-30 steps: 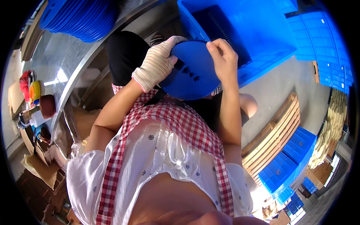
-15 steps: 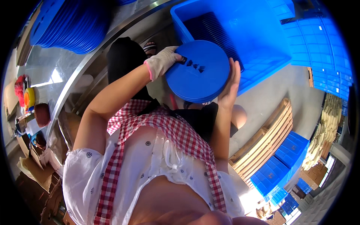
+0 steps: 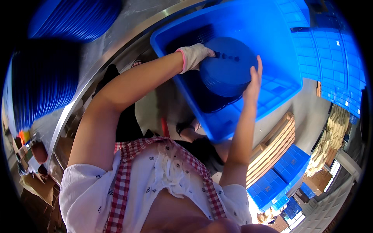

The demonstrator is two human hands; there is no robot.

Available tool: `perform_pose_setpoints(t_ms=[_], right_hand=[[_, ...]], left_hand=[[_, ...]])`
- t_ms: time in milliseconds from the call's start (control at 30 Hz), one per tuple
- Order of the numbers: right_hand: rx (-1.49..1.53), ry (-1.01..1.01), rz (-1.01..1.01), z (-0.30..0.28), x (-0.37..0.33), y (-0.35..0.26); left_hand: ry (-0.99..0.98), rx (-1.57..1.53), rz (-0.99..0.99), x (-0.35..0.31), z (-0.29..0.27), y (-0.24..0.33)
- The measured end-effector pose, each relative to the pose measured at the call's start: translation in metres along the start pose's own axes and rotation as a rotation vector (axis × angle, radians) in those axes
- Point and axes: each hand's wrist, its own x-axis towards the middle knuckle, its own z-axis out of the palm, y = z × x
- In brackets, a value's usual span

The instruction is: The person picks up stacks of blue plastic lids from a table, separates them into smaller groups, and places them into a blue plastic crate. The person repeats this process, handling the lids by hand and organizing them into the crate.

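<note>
A stack of round blue discs (image 3: 229, 72) with small dark cut-outs along the middle is held between my two hands, over the large blue bin (image 3: 279, 70). My left hand (image 3: 195, 58), in a white glove with a pink cuff, is closed on the stack's left edge, thumb on top. My bare right hand (image 3: 253, 79) presses on its right side, fingers reaching up along the rim. Beneath and beside the held stack, more dark blue discs (image 3: 190, 39) stand in a row inside the bin, partly hidden by my left hand and the stack.
Tall stacks of blue discs (image 3: 46, 83) rest on the metal table (image 3: 128, 23) at the left. A wooden pallet (image 3: 272, 149) and lidded blue crates (image 3: 268, 186) lie to the right. More blue crates (image 3: 322, 54) are stacked at the far right.
My hands have carried the disc stack forward and to the right, from near the bin's side to over its inside. More of the disc stacks on the table shows now.
</note>
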Motion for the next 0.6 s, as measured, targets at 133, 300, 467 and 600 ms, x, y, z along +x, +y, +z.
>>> perform_pose_setpoints(t_ms=[133,300,467,600], right_hand=[[-0.006,-0.039,0.223,-0.015,0.098,0.010],[-0.133,-0.129,0.457,-0.010,0.189,0.038],[-0.301,-0.172,0.564,0.006,0.257,0.074],[-0.404,-0.195,0.629,0.034,0.284,0.078]], left_hand=[[-0.180,-0.038,-0.080,0.034,-0.002,0.037],[-0.159,-0.036,-0.090,0.088,-0.017,0.057],[-0.029,-0.310,-0.112,0.134,-0.032,0.055],[0.026,-0.469,-0.048,0.146,-0.038,0.055]])
